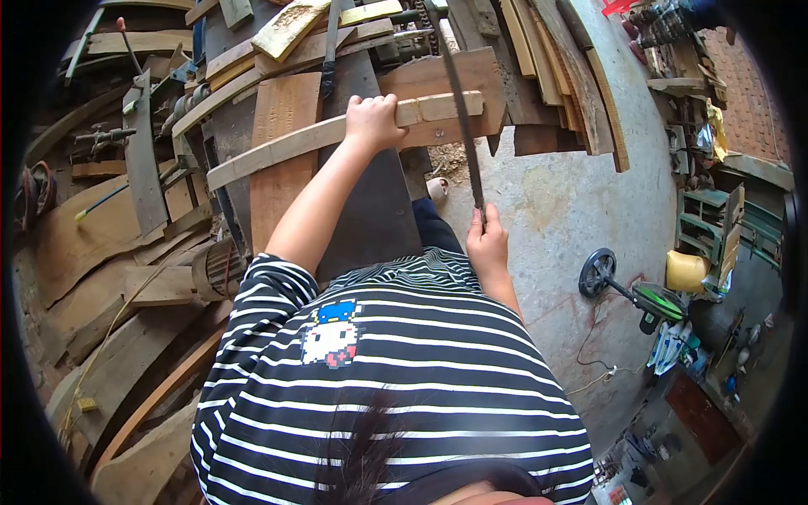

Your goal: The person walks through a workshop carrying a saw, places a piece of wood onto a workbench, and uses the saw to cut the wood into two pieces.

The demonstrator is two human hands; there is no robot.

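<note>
My left hand [373, 124] is closed over a slightly curved wooden piece [286, 145], pressing it down across the bench. That piece slants from lower left to upper right and has marks near its right end. In my right hand [488, 240] is the near end of a long, narrow, dark saw [468, 143]. Its blade crosses the curved piece close to the right end; whether it has cut into the wood cannot be made out. Beneath lie a reddish-brown board [284, 194] and a dark bench surface [370, 215].
Stacked planks [581, 76] stand at the upper right, with more offcuts [290, 29] on the bench's far side. Curved timber [135, 353] fills the left. On the concrete floor [547, 202] to the right is a fan [656, 299]. Part of another person [673, 25] shows at top right.
</note>
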